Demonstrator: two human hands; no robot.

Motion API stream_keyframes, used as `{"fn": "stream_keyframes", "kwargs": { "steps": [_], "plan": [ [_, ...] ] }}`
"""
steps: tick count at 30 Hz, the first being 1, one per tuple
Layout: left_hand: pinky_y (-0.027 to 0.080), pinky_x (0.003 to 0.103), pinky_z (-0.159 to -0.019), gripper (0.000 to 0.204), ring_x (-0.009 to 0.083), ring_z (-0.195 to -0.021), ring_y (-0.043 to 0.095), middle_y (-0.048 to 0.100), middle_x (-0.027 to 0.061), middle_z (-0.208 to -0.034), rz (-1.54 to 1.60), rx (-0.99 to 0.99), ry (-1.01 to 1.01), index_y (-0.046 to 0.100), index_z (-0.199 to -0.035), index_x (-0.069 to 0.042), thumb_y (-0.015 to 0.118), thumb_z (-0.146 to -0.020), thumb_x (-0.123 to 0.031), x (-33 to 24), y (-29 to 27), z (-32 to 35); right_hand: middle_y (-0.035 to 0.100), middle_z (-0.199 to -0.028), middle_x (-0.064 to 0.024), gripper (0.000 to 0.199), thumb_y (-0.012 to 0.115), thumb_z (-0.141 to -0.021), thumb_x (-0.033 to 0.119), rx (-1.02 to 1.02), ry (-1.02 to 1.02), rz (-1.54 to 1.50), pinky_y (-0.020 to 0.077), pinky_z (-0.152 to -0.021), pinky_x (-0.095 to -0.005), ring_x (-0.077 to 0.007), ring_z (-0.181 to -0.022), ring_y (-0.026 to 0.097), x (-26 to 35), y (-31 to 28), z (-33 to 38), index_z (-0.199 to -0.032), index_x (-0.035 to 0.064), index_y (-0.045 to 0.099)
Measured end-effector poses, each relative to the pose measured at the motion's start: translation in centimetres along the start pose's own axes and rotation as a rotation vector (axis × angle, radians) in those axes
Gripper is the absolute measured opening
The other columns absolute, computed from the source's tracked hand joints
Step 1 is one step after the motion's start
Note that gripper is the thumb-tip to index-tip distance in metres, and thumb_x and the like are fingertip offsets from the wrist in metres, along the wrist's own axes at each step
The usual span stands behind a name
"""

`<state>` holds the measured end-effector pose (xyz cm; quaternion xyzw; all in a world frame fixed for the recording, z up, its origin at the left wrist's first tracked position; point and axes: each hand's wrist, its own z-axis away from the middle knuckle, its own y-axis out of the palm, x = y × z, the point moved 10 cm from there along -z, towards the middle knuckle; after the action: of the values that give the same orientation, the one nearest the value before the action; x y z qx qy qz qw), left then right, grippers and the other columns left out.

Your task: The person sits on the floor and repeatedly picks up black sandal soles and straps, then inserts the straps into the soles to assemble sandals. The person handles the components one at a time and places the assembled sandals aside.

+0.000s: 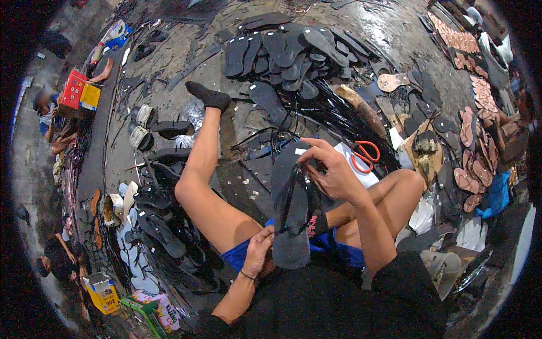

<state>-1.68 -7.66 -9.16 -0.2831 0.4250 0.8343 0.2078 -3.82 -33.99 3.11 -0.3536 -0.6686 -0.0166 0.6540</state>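
A black sandal with thin black straps stands lengthwise in front of my lap, its toe end pointing away from me. My right hand grips it near the toe end, the fingers bent around the straps and the sole's right edge. My left hand is closed at the sole's left edge, close to the heel end; its fingertips pinch there, and what lies between them is partly hidden. Just right of my right hand, scissors with orange-red handles rest on a white sheet.
Black soles are heaped on the floor ahead, beside a bundle of black strips. Finished black sandals lie at my left. Tan sandals stand in rows at the far right. People sit at the left, near a red and yellow box.
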Motion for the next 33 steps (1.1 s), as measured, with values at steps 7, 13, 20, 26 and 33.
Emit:
{"fn": "stream_keyframes", "kwargs": {
  "steps": [7, 13, 20, 26, 33],
  "plan": [
    [0.047, 0.033, -0.1, 0.053, 0.0203, -0.115, 0.059, 0.06, 0.0136, -0.128, -0.382, -0.041, 0.216, 0.04, -0.142, 0.011, 0.059, -0.095, -0.008, -8.9, 4.0, -3.3, 0.049, -0.144, -0.0204, 0.039, 0.07, -0.09, 0.008, -0.055, -0.007, -0.191, 0.0513, -0.098, -0.0419, -0.0354, -0.121, 0.059, -3.5, 3.3, -0.8, -0.125, 0.0074, 0.054],
    [0.049, 0.032, -0.097, 0.054, 0.0204, -0.108, 0.062, 0.063, 0.0117, -0.122, -0.403, -0.344, 0.404, 0.045, -0.138, 0.008, 0.06, -0.089, -0.007, -13.7, 1.4, -4.2, 0.061, -0.118, -0.0083, 0.039, 0.064, -0.096, 0.013, 0.346, 0.562, -1.178, 0.0507, -0.072, -0.0262, -0.0121, -0.088, 0.06, -5.5, 15.0, 4.4, -0.132, 0.0019, 0.052],
    [0.04, 0.028, -0.106, 0.065, 0.0158, -0.123, 0.052, 0.055, 0.011, -0.137, -0.284, -0.274, 0.349, 0.034, -0.15, 0.007, 0.057, -0.089, 0.0, -12.9, 0.1, -6.1, 0.062, -0.087, 0.0033, 0.025, 0.064, -0.09, 0.015, 0.294, 0.737, -1.288, 0.0445, -0.066, -0.0231, -0.0072, -0.072, 0.054, -9.5, 19.1, 5.2, -0.113, 0.0041, 0.064],
    [0.041, 0.032, -0.105, 0.066, 0.0219, -0.121, 0.053, 0.053, 0.0139, -0.138, -0.918, -0.649, 0.4, 0.037, -0.147, 0.007, 0.06, -0.087, -0.003, -21.0, -2.6, -6.9, 0.069, -0.099, -0.0053, 0.031, 0.065, -0.091, 0.02, 0.345, 0.711, -0.908, 0.0515, -0.083, -0.035, -0.018, -0.091, 0.065, -9.1, 20.4, -2.4, -0.115, 0.0019, 0.065],
    [0.03, 0.039, -0.116, 0.082, 0.0351, -0.142, 0.039, 0.038, 0.0276, -0.152, -1.414, -1.246, 0.571, 0.027, -0.151, 0.008, 0.073, -0.09, -0.021, -34.6, -19.4, -5.4, 0.058, -0.115, -0.0229, 0.059, 0.081, -0.076, 0.027, -0.129, 0.302, 0.756, 0.0482, -0.093, -0.0454, -0.0392, -0.111, 0.057, -23.5, 12.2, -21.1, -0.12, -0.0035, 0.055]
  ]
}}
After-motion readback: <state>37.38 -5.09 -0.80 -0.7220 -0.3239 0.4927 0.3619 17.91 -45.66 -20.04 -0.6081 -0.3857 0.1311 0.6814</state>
